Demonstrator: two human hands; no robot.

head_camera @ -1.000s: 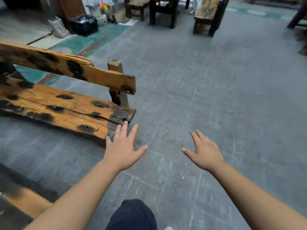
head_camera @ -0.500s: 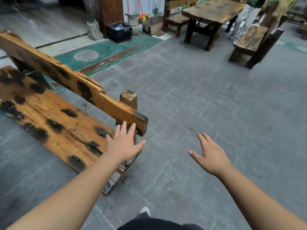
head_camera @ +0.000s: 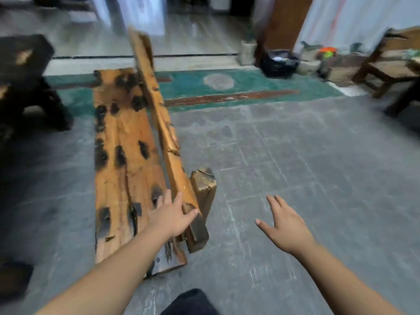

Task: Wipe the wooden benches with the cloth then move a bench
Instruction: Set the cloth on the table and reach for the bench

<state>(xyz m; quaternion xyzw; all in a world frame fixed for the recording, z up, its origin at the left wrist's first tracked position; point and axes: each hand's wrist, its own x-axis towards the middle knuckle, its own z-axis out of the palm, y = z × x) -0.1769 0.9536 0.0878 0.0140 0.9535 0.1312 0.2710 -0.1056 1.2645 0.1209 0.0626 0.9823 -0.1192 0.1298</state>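
Wooden and scorch-marked, the bench (head_camera: 127,169) stood on the grey floor (head_camera: 295,178), now seen end-on where a second before it had lain sideways across the view. The left hand (head_camera: 170,218) had come from hovering at the seat's end to resting on the backrest (head_camera: 159,123), fingers nearly straight, thumb over the top edge. The right hand (head_camera: 285,226) stayed spread in the air, empty. No cloth showed, so the move looked about to begin.

Orange-brown wooden bench (head_camera: 127,160) — black scorch spots, slanted backrest — lengthwise on grey floor.
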